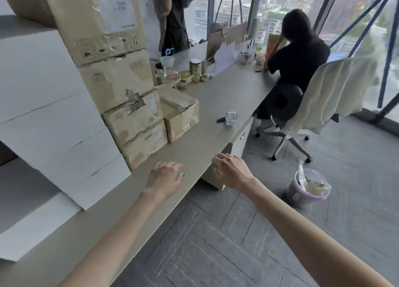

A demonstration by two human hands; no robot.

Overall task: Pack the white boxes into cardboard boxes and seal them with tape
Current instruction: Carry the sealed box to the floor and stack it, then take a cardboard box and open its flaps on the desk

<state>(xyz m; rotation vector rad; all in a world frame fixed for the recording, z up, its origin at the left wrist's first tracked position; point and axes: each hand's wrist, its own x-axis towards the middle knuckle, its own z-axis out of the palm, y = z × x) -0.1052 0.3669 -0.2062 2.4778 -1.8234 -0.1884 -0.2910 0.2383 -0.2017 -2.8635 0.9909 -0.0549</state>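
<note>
Matt grey desk [216, 96], taped brown cardboard boxes [121, 88] (creased, glossy tape)

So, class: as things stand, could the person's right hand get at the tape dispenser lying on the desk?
Probably yes. The right hand is empty and open at the desk edge, and the tape dispenser lies in the open further along, with bare desktop between them. It looks beyond where the hand is now, so a stretch or step may be needed.

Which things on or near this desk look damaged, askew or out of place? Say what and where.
The stacked cardboard boxes at the desk's left look battered: the middle ones have torn paper and wrinkled tape on their faces, and the stack sits unevenly. A tape dispenser lies tipped on the bare desk. Both hands are empty.
</note>
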